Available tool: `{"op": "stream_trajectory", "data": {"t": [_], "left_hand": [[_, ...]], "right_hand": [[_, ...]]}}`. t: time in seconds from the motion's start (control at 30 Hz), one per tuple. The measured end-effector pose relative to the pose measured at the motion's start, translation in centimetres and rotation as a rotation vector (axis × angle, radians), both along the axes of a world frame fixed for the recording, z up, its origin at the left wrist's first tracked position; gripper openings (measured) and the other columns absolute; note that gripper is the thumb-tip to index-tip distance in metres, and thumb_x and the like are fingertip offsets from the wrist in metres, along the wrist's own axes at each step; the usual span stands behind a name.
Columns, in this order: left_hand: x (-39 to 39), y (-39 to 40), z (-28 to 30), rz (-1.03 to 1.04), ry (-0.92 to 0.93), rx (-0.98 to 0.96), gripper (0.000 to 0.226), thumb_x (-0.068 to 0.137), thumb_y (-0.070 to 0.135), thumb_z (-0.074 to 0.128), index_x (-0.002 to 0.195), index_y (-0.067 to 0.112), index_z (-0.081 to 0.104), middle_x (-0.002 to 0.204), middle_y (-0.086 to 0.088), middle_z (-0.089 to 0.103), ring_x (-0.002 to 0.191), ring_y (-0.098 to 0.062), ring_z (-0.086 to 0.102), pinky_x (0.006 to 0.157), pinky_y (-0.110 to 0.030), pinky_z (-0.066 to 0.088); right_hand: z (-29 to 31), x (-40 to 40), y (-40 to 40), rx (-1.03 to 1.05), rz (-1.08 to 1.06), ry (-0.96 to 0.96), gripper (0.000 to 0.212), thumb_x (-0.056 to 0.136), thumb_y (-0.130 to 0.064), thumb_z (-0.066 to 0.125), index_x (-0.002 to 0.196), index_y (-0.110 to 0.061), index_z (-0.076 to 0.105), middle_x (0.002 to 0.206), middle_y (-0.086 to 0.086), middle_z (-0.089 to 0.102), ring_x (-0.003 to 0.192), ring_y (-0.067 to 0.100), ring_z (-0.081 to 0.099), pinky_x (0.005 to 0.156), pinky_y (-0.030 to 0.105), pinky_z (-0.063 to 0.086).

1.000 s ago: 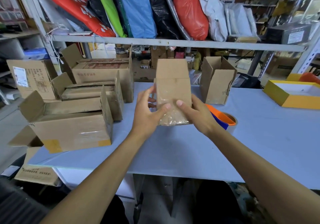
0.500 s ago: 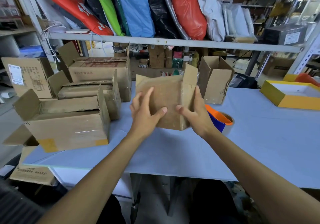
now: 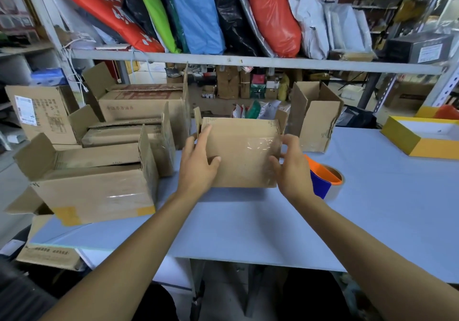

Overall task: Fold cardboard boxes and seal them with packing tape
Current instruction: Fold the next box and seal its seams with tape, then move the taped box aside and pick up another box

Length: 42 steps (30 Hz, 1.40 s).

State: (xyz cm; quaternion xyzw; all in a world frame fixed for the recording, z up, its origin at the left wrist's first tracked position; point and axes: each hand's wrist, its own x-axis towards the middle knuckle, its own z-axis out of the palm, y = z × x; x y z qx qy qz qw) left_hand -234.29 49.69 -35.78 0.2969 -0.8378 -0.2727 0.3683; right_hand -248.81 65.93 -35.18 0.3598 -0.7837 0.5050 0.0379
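Note:
A small brown cardboard box [image 3: 242,151] stands on the pale blue table [image 3: 372,209] in front of me, its wide side facing me and its top flaps up. Old clear tape shines on its right half. My left hand [image 3: 198,161] grips the box's left end, fingers along the side and thumb on the front face. My right hand [image 3: 289,166] holds the right end, fingers curled round the corner. A roll of packing tape [image 3: 327,179] with an orange and blue dispenser lies on the table just right of my right hand.
Several open cardboard boxes [image 3: 99,184] crowd the table's left side. Another open box [image 3: 315,117] stands behind to the right. A yellow tray-like box [image 3: 422,137] sits at the far right. A metal shelf [image 3: 248,60] with stuffed bags runs across the back.
The box has been turned from upright and narrow to its wide side facing me and now rests on the table. Both hands shifted to its two ends.

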Motion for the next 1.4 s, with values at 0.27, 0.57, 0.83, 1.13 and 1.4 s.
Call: {"op": "stream_trajectory", "data": {"t": [0.27,0.57,0.83,1.13,1.4], "left_hand": [[-4.5,-6.1,-0.9,0.061,-0.102,-0.028,0.085,0.087,0.009,0.069,0.154,0.035,0.024,0.142,-0.010,0.034,0.129,-0.034,0.045,0.106,-0.044,0.041],[-10.2,-13.1,-2.7,0.137,-0.067,-0.001,0.088,0.087,-0.005,0.059,0.154,0.040,0.023,0.136,-0.016,0.043,0.118,-0.040,0.051,0.098,-0.042,0.041],[-12.7,-15.4,-3.2,0.113,-0.029,0.134,0.086,0.094,0.000,0.046,0.149,0.057,0.013,0.151,-0.013,0.032,0.131,-0.038,0.043,0.099,-0.044,0.038],[-9.5,-6.5,-4.1,0.217,-0.178,-0.198,0.081,0.080,0.006,0.063,0.154,0.014,0.029,0.144,-0.026,0.032,0.119,-0.047,0.039,0.090,-0.053,0.048],[-16.0,1.2,-0.6,-0.172,-0.266,-0.160,0.068,0.093,0.021,0.056,0.154,0.017,0.026,0.145,-0.011,0.036,0.132,-0.032,0.034,0.103,-0.043,0.039]], "right_hand": [[-0.8,-4.1,-7.5,0.309,0.014,0.258,0.079,0.087,-0.007,0.063,0.150,-0.034,0.022,0.141,0.004,0.024,0.087,0.038,0.064,0.075,0.050,0.056],[-2.3,-9.0,-15.3,0.299,0.150,0.147,0.091,0.083,0.006,0.051,0.157,-0.029,0.010,0.155,0.003,0.014,0.090,0.030,0.053,0.065,0.025,0.038],[-2.7,-11.2,-18.1,0.373,0.188,0.146,0.105,0.079,0.005,0.057,0.157,-0.027,-0.004,0.158,0.004,0.001,0.094,0.034,0.056,0.061,0.029,0.039],[-2.1,-10.5,-10.3,0.516,0.221,0.336,0.092,0.094,-0.020,0.060,0.155,-0.042,-0.005,0.165,0.009,-0.004,0.127,0.040,0.047,0.078,0.038,0.043],[0.7,-13.2,1.4,0.289,-0.136,0.323,0.062,0.091,-0.026,0.060,0.148,-0.013,0.038,0.146,0.011,0.040,0.130,0.032,0.041,0.103,0.043,0.040]]}}
